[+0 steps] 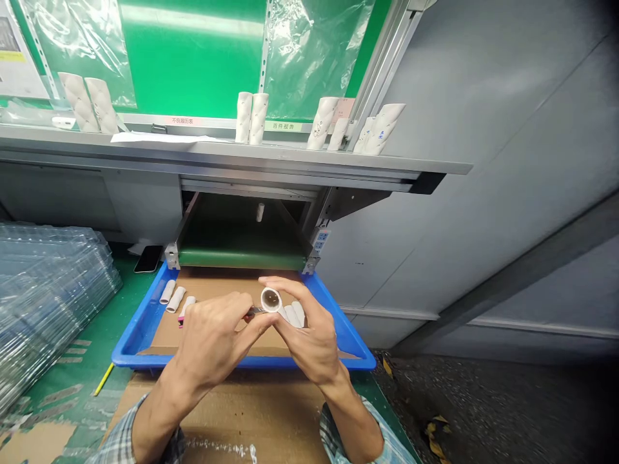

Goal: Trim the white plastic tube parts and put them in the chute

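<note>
Gripping a white cylindrical sleeve in the right hand, the person presents its open end toward the left hand, with the fingers and thumb closed around the body and the rim exposed. The left hand pinches a slim metal tool between thumb and fingertips, with its tip just beside the rim; whether it touches the rim or enters the bore cannot be determined from this view. Both hands are held close together above the tray, wrists angled inward. This opposed hold suits fine work, as each hand steadies the other and the sleeve's mouth remains visible to the operator. The sleeve itself is suspended above the middle of a shallow blue plastic tray lined with brown corrugated cardboard. Three short white sleeves lie on the lining at the left, and further white sleeves lie just beside the right hand. Beyond the tray, a green conveyor belt runs beneath a grey metal shelf carrying upright white patterned cylinders.
</note>
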The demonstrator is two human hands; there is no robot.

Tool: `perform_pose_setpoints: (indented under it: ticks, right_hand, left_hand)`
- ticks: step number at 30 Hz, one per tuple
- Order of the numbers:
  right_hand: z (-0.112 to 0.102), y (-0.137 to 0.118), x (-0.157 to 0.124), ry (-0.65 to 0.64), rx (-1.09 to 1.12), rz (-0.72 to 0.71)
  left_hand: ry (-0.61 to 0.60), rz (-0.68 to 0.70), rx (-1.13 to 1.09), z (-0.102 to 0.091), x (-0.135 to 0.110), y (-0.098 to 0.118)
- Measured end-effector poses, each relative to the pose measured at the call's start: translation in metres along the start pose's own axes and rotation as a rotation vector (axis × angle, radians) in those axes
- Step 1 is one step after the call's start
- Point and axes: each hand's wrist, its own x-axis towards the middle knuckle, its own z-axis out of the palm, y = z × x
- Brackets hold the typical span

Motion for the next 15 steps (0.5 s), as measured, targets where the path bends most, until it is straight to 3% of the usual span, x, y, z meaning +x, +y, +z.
perform_pose_setpoints:
  ticks: [5,9,12,15]
  right_hand:
    - [0.009,0.001,0.004,0.139,0.439,0.272]
    - [0.016,0.004,0.004,0.179,0.625,0.436]
    - [0.021,0.005,0.003,0.052,0.558,0.447]
    - [0.023,0.006,0.005,-0.097,0.422,0.363]
  left_hand:
    - [0.014,-0.125,-0.189,0.001,0.003,-0.004]
    - [-0.037,-0.018,-0.351,0.009,0.002,-0.005]
    - [0.046,0.069,-0.397,0.014,-0.001,-0.006]
    - [0.079,0.054,-0.434,0.012,-0.001,-0.005]
